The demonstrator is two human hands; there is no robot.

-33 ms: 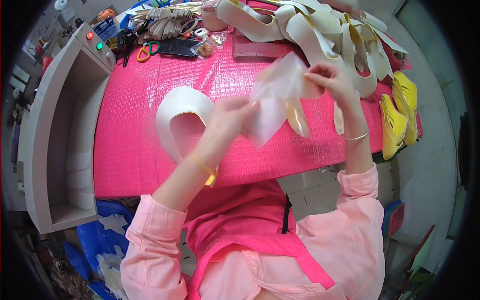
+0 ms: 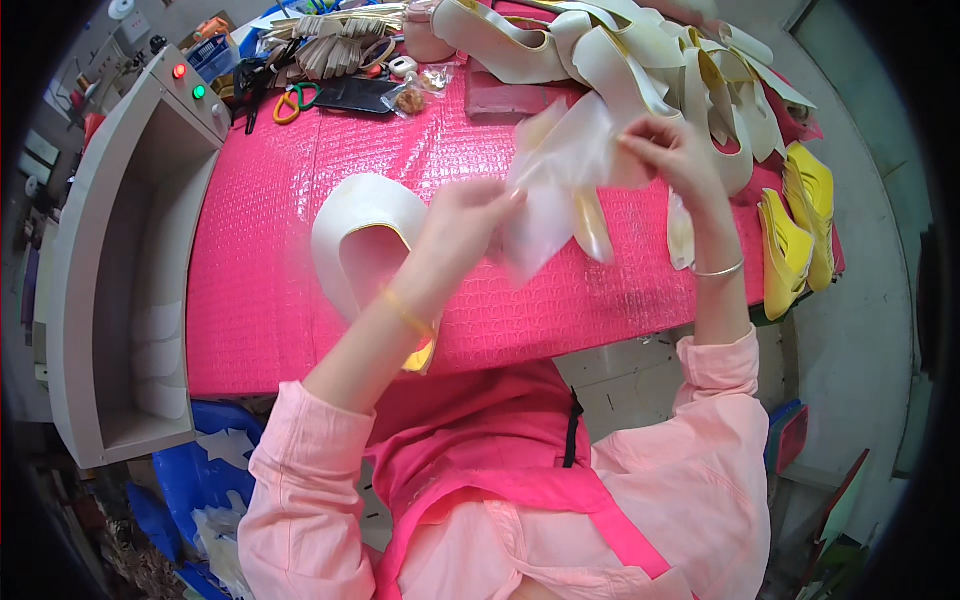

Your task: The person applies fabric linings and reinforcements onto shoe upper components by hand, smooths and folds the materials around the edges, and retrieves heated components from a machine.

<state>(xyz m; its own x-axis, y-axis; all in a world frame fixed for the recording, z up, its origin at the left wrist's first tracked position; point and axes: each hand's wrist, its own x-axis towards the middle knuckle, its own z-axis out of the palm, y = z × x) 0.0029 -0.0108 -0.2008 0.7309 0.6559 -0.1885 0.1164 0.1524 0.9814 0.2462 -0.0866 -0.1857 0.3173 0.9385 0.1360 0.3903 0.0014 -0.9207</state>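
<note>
Between my two hands hangs a thin translucent whitish sheet (image 2: 566,150), creased and blurred by motion, above the pink-covered table (image 2: 260,260). My left hand (image 2: 468,218) pinches its left side between thumb and fingers. On the other side, the thumb and fingers of my right hand (image 2: 672,158) close on the sheet's right end. A cream-white shoe upper (image 2: 372,192) with a yellow lining edge lies left of my left forearm, which partly covers it. Below the sheet a pale, glossy strip-like piece (image 2: 594,228) shows, its upper end hidden.
White shoe uppers (image 2: 620,70) are heaped at the back right. Two yellow shoes (image 2: 808,190) stand at the right edge. Scissors (image 2: 288,106), a black flat case (image 2: 355,96) and bundled pale strips (image 2: 335,45) lie at the back left. A grey open-fronted machine (image 2: 120,260) borders the left.
The sheet has shifted slightly and its lower corner is a little higher. My right hand has moved slightly to the right; both hands keep hold.
</note>
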